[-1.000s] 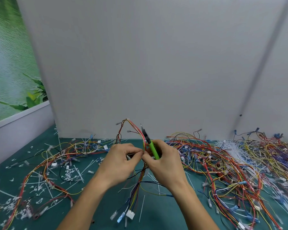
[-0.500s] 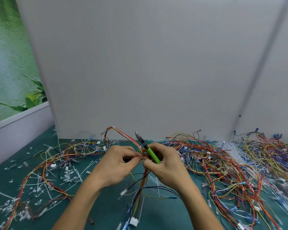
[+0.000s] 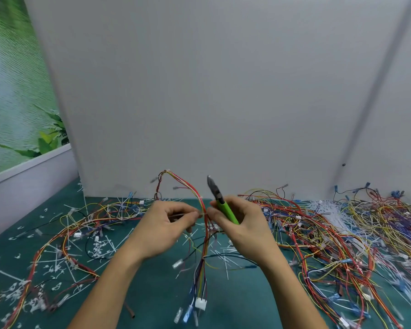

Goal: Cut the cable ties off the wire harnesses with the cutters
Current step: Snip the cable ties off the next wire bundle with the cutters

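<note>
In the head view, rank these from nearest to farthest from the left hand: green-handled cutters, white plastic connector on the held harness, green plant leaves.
1. Green-handled cutters, just right of the left hand, gripped by the right hand.
2. White plastic connector, low on the wire harness, nearer the person.
3. Green plant leaves, far left background.

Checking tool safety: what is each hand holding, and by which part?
The right hand holds the cutters by the green handle, blades up. The left hand pinches the wire harness at mid-length, between thumb and fingertips.
</note>
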Demonstrator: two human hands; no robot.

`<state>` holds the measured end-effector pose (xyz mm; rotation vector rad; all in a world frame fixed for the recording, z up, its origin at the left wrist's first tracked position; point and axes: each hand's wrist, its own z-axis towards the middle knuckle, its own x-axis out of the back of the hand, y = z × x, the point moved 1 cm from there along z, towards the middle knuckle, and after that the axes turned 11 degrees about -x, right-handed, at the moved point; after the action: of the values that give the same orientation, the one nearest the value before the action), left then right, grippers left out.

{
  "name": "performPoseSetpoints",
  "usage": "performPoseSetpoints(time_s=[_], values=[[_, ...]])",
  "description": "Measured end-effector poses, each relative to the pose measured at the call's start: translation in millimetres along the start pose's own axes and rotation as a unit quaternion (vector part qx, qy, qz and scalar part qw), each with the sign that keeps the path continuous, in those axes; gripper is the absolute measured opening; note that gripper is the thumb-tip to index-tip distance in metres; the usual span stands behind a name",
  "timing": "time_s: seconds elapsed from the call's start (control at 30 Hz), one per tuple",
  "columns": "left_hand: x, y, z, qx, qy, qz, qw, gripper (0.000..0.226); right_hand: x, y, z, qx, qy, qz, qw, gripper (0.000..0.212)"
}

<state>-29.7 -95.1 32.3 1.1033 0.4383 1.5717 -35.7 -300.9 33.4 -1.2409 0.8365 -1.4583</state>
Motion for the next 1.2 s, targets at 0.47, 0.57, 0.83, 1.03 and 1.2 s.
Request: performPoseSetpoints(time_s=[0.47, 0.57, 0.83, 1.03, 1.2], values=[[2, 0, 7, 0.103, 0.161, -0.315, 0.930, 0.016, 4, -3, 2, -0.115, -0.063, 0.161, 0.978, 0.031], [3, 1, 8, 0.100, 0.144, -0.348, 0.921, 0.019, 1, -5, 1, -0.101, -0.075, 0.161, 0.979, 0.032], [1, -1, 9, 0.096, 0.104, -0.408, 0.902, 0.022, 3, -7, 1, -0.089, -0.079, 0.194, 0.974, 0.037], [1, 1, 8, 0.100, 0.113, -0.427, 0.892, 0.014, 11, -7, 1, -0.055, -0.084, 0.190, 0.977, 0.025], [-6, 2, 8, 0.113, 0.113, -0.406, 0.900, 0.014, 13, -9, 0, -0.016, -0.063, 0.124, 0.990, 0.035]])
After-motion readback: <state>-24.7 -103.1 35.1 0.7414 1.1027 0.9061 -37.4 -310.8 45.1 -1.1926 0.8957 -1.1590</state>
